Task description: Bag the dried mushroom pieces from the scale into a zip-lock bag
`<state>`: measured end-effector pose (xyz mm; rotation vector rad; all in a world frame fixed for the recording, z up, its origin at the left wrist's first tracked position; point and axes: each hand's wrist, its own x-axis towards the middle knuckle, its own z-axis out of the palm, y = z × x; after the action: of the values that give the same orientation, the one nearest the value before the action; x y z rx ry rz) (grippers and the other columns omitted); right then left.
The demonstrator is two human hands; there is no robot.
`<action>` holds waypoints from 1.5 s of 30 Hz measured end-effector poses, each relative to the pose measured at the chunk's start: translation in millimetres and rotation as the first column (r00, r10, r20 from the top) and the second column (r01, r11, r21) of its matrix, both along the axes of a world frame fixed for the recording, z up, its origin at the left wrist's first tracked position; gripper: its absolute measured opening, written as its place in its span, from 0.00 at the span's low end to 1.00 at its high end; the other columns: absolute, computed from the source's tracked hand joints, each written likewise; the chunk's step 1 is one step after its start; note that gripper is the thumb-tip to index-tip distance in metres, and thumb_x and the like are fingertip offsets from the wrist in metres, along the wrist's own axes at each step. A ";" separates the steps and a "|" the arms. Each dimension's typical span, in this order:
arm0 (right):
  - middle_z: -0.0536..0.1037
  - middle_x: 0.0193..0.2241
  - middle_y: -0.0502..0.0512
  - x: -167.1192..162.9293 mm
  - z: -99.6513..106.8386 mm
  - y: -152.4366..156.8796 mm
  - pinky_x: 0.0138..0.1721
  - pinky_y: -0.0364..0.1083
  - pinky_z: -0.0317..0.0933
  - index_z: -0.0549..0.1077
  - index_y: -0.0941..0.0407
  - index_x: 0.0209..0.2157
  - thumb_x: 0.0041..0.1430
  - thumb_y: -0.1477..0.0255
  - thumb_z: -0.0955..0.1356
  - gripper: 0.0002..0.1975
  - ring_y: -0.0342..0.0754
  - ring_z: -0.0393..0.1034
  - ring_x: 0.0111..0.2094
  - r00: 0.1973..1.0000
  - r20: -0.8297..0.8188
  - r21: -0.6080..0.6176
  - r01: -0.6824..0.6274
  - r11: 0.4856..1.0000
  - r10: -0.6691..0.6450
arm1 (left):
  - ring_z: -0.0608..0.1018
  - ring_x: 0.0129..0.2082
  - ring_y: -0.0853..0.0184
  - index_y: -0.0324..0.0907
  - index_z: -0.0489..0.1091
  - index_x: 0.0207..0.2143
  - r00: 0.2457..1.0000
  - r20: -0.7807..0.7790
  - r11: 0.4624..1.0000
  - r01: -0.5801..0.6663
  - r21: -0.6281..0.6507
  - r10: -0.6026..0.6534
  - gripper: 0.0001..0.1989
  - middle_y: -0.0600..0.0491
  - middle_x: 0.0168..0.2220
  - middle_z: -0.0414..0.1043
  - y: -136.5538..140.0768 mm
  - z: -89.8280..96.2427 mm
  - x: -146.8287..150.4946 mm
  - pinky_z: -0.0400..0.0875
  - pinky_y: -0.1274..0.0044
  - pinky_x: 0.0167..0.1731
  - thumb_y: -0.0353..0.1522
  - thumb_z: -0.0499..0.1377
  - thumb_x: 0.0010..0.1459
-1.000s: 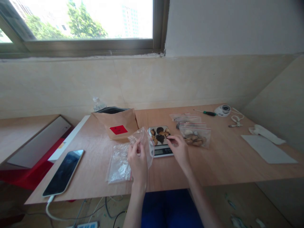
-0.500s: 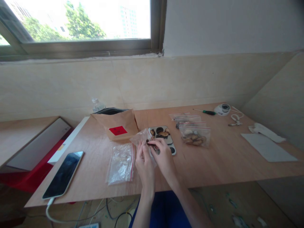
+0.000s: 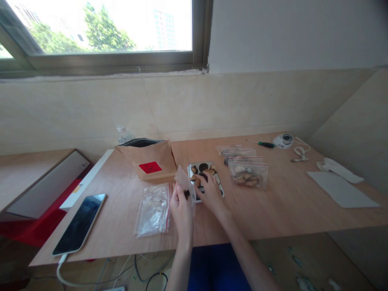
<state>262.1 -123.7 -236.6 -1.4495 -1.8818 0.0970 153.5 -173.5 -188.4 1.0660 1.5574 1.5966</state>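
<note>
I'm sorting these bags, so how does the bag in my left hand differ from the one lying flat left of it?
The held bag stands upright, pinched by the left hand; the flat bag lies on the table, untouched. The held bag shows a dark piece inside; the flat bag's contents look pale and unclear. Both are clear plastic.

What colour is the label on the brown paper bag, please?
Red: the label sits on the front of the brown paper bag, seen in the head view.
</note>
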 end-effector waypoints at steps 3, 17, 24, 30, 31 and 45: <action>0.68 0.47 0.62 0.5 -6.6 1.0 0.47 0.58 0.60 0.69 0.53 0.48 0.56 0.69 0.64 0.17 0.57 0.62 0.48 0.999 0.048 0.004 0.001 1.000 -0.001 | 0.74 0.45 0.63 0.41 0.70 0.42 0.997 0.077 1.000 -0.017 -0.025 0.019 0.18 0.49 0.37 0.75 2.0 -1.5 0.8 0.69 0.73 0.43 0.41 0.48 0.60; 0.73 0.41 0.60 14.3 -6.4 10.9 0.44 0.53 0.60 0.72 0.56 0.40 0.55 0.75 0.63 0.11 0.54 0.65 0.42 1.000 0.008 0.000 0.003 1.000 -0.003 | 0.74 0.46 0.63 0.39 0.71 0.42 0.979 0.205 0.998 0.026 -0.065 -0.012 0.17 0.47 0.42 0.75 9.0 -4.9 3.0 0.69 0.73 0.46 0.39 0.49 0.60; 0.76 0.39 0.60 20.6 3.0 7.8 0.43 0.52 0.62 0.71 0.57 0.41 0.55 0.74 0.62 0.12 0.53 0.68 0.40 0.995 -0.101 0.033 0.020 0.999 -0.017 | 0.75 0.46 0.65 0.40 0.70 0.43 0.940 0.342 0.998 0.036 -0.060 -0.013 0.15 0.47 0.44 0.74 7.9 2.9 3.6 0.67 0.72 0.49 0.35 0.49 0.60; 0.76 0.34 0.58 23.1 7.9 5.5 0.37 0.48 0.63 0.70 0.57 0.38 0.53 0.72 0.61 0.11 0.51 0.69 0.34 0.980 -0.180 0.007 0.087 0.996 -0.084 | 0.71 0.52 0.64 0.40 0.68 0.47 0.934 0.356 0.994 0.003 -0.110 0.037 0.16 0.46 0.50 0.70 9.1 -5.5 2.6 0.63 0.71 0.53 0.36 0.50 0.59; 0.75 0.33 0.57 23.5 8.3 5.1 0.35 0.47 0.63 0.69 0.57 0.38 0.53 0.72 0.61 0.11 0.50 0.69 0.32 0.973 -0.206 -0.014 0.104 0.995 -0.104 | 0.70 0.52 0.64 0.40 0.68 0.47 0.932 0.360 0.993 -0.005 -0.114 0.046 0.16 0.46 0.51 0.70 9.5 -7.9 2.1 0.62 0.70 0.53 0.36 0.51 0.59; 0.77 0.32 0.58 25.5 14.5 3.7 0.37 0.49 0.68 0.64 0.56 0.36 0.46 0.63 0.70 0.18 0.49 0.73 0.34 0.411 -0.902 -0.161 -0.036 0.986 -0.132 | 0.69 0.53 0.63 0.40 0.68 0.48 0.934 0.353 0.993 -0.021 -0.119 0.062 0.17 0.47 0.51 0.69 11.4 -14.9 0.1 0.60 0.72 0.54 0.37 0.51 0.59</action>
<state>287.6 -120.0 -222.1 -1.1338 -0.8868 0.8680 153.5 -162.0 -203.3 0.6415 1.4101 1.6032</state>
